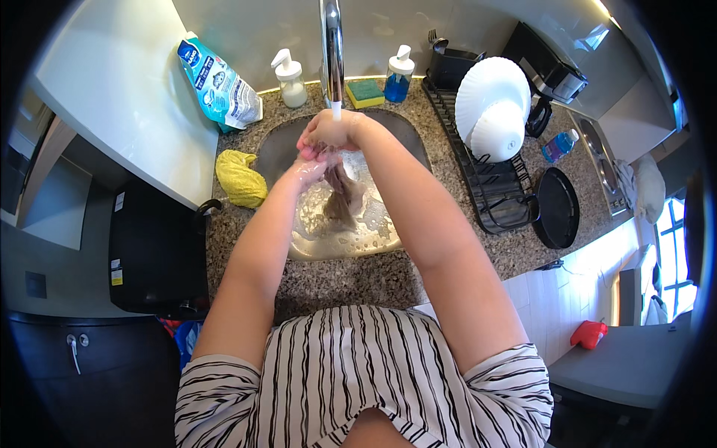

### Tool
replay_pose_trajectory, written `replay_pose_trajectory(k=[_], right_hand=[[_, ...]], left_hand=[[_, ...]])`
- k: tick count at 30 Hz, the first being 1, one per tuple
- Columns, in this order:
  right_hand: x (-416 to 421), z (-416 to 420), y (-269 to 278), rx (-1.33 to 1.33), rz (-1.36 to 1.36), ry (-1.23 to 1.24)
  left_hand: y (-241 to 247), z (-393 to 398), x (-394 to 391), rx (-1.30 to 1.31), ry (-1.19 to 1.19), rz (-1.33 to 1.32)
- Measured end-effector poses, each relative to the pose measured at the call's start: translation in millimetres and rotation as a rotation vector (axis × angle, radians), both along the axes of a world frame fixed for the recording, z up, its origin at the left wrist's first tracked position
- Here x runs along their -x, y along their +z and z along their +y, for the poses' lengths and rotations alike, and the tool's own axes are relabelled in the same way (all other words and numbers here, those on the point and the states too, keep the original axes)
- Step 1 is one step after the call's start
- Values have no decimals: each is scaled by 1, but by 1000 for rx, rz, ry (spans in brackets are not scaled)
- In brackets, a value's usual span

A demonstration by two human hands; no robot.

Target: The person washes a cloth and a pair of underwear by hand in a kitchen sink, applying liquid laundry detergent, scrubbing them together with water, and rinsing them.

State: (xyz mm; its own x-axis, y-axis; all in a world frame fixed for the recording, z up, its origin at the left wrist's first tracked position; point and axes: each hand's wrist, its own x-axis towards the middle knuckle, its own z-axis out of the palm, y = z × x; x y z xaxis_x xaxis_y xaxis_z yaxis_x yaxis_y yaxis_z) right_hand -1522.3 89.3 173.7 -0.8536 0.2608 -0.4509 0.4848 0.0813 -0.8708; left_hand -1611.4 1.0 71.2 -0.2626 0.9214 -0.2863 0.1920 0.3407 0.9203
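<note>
Water runs from the chrome faucet (334, 56) onto my right hand (341, 130), which is curled over the basin with its back up. Just below it and touching it is my left hand (311, 168), wet and closed around the upper part of a brown wet cloth (343, 196). The cloth hangs down into the stainless steel sink (358, 251), where suds and water lie on the bottom. Whether my right fingers also grip the cloth is hidden by the hand and the running water.
Left of the sink are a yellow cloth (241, 178) and a detergent pouch (219, 84). Behind stand a white-liquid pump bottle (291, 84), a sponge (365, 93) and a blue-liquid pump bottle (398, 75). A black dish rack (493, 201) with white plates (487, 84) and a black pan (557, 207) occupy the right.
</note>
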Motion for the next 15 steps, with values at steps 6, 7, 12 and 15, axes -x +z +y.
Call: replay_pose_trajectory(k=[6, 7, 12, 15], right_hand=[[-10, -5, 1, -327, 18, -103], [-22, -9, 7, -208, -39, -149], [-36, 22, 14, -536, -70, -224], [-46, 15, 30, -222, 102, -367]], left_hand=[[22, 6, 39, -166, -194, -450], [35, 7, 42, -152, -213, -484], [66, 8, 48, -74, -253, -306], [75, 7, 45, -46, -324, -280]])
